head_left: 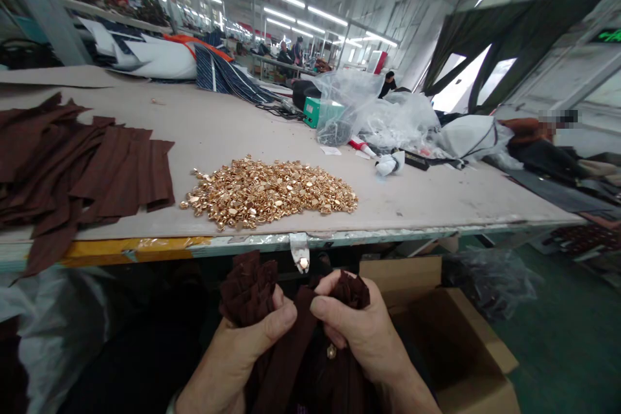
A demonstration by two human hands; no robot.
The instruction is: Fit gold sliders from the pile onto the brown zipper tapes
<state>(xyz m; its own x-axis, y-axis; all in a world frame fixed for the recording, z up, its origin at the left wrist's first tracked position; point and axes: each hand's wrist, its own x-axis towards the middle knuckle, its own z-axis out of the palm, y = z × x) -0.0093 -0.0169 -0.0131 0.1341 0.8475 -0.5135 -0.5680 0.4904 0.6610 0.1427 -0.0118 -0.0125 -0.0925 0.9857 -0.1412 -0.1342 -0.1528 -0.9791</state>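
My left hand (252, 343) is closed round a bundle of brown zipper tapes (248, 291), their ends fanned above the fingers. Close beside it, my right hand (356, 317) grips more brown tapes, its thumb and forefinger pinching the top of one strip (297, 330) between the hands. A small gold zipper slider (331, 352) shows below the right fingers on the dark tapes. Just beyond the hands, a metal holder (299, 249) juts from the table edge with a gold piece at its tip. A heap of gold zipper sliders (272, 194) lies on the table behind it.
Brown zipper tapes (97, 174) are piled at the table's left, some overhanging the edge. Clear plastic bags (388, 113), a green box (315, 112) and dark striped fabric (223, 74) lie farther back. An open cardboard box (485, 330) stands at lower right. Other people sit far off.
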